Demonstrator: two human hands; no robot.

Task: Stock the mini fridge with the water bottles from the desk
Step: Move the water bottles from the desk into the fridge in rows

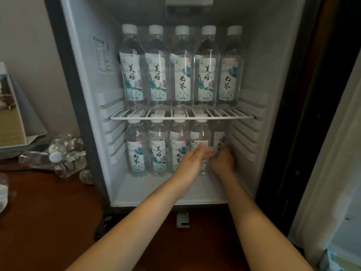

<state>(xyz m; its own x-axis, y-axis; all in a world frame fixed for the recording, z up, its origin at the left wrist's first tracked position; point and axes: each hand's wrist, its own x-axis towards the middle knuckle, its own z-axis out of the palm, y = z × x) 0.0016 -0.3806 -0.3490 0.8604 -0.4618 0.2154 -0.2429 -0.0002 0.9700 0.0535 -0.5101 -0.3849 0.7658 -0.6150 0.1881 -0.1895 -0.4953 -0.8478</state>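
Note:
The mini fridge [82,94] stands open. Several labelled water bottles [180,67] stand in a row on its white wire shelf [181,117]. Below, several more bottles [136,149] stand on the fridge floor. Both my hands reach into the lower right corner. My right hand [222,161] grips the rightmost lower bottle [219,137] near its base. My left hand [192,163] lies with straight fingers against the neighbouring bottle [199,133]. Both hands hide the lower parts of these two bottles.
Several loose bottles in clear plastic wrap [58,155] lie on the dark wooden desk [48,212] left of the fridge. A framed card [11,110] stands behind them. The fridge door [332,153] hangs open at the right.

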